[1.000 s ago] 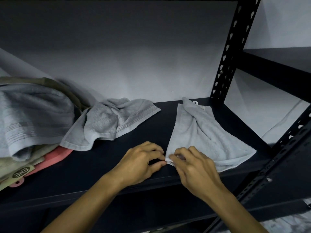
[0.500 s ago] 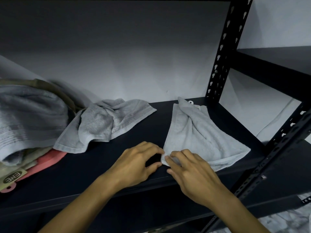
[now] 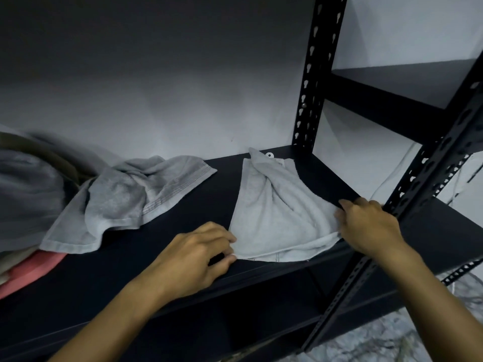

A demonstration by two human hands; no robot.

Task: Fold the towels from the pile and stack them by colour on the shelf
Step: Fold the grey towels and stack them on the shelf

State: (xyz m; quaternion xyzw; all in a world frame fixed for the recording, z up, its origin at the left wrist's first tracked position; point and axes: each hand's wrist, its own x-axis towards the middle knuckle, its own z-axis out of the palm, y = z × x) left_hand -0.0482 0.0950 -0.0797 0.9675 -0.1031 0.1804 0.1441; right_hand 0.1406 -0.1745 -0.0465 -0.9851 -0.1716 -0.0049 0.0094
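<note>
A pile of towels [image 3: 28, 194] at the left edge of the frame is cut off and blurred; only a grey terry fold, an olive strip above it and a pink layer [image 3: 31, 270] beneath can be made out. The light grey towel [image 3: 274, 212] lies at centre right on the black metal shelf [image 3: 130, 270], its long axis running from the near edge up towards the wall, where a bunched, pointed corner rises beside a small white tag. Its soft looped surface is creased by a diagonal ridge, and its hemmed near edge sits along the shelf's front lip. The left hand [image 3: 196, 259], at lower centre, pinches the near left corner between thumb and curled fingers. The right hand [image 3: 368, 226], at centre right, grips the towel's right edge with its fingers curled over the fabric, hiding that corner. A second grey towel [image 3: 125, 202], crumpled and ribbed with a stitched band, lies to the left of centre against the pile. A perforated black upright [image 3: 311, 82] stands behind the shelf at upper right.
</note>
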